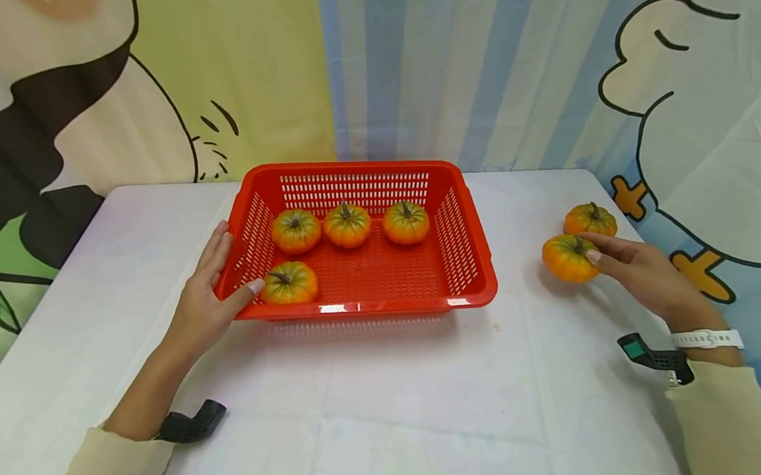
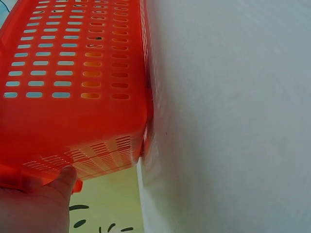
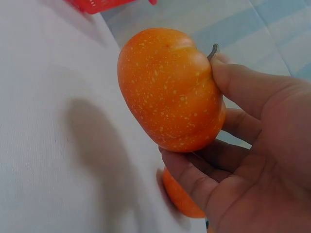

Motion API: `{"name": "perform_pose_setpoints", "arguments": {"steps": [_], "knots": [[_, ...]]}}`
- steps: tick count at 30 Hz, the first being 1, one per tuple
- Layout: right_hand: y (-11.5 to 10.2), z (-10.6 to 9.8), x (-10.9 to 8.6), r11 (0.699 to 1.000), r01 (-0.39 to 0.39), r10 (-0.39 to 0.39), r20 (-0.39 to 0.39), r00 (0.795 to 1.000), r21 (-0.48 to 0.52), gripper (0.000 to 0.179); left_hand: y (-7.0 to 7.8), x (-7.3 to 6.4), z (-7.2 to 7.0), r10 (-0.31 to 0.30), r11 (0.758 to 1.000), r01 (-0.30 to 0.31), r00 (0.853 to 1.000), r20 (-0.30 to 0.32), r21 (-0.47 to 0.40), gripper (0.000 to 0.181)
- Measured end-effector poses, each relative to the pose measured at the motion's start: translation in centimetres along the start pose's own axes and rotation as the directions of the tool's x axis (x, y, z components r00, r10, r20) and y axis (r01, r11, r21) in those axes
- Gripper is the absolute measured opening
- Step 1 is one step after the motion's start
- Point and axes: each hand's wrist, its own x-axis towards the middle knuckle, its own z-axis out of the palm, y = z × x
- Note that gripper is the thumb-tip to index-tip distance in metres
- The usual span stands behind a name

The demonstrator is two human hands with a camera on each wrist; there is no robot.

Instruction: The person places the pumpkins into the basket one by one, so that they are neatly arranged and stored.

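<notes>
A red plastic basket [image 1: 386,306] with slotted walls stands on the white table. Three small orange pumpkins, one of them the middle pumpkin [image 1: 347,225], line its far side, and another pumpkin [image 1: 289,283] sits in the near left corner. My left hand [image 1: 207,299] grips the basket's left end, thumb over the rim and fingers along the outer wall. To the right, my right hand [image 1: 645,272] pinches a pumpkin [image 3: 170,90] between thumb and fingers. That pumpkin is lifted off the table, its shadow falling below. Behind it, one more pumpkin [image 1: 592,219] rests on the table.
The white table [image 1: 394,408] ends at a printed cloth backdrop [image 1: 447,61] along the back and right. A black strap device [image 1: 192,422] is on the left wrist; the right wrist has another black device [image 1: 654,356] and a white band [image 1: 707,339].
</notes>
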Motion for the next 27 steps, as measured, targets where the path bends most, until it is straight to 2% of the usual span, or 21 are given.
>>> {"name": "perform_pose_setpoints", "arguments": {"steps": [8,18,27], "knots": [[-1.3,0.6,-0.1,0.997,0.075,-0.075,-0.024,0.997,0.003,0.077,0.0,0.0,0.0,0.008,1.000,-0.008,1.000,-0.004,0.005,0.084],[-3.0,1.3,0.3,0.991,0.132,-0.131,-0.064,0.989,0.016,0.069,-0.2,-0.1,0.1,0.010,1.000,-0.010,1.000,-0.007,0.004,0.085],[-4.4,1.9,0.6,0.989,0.139,-0.134,-0.080,0.988,0.056,0.067,-0.1,-0.1,0.1,0.000,1.000,0.000,1.000,-0.004,0.001,0.085]]}}
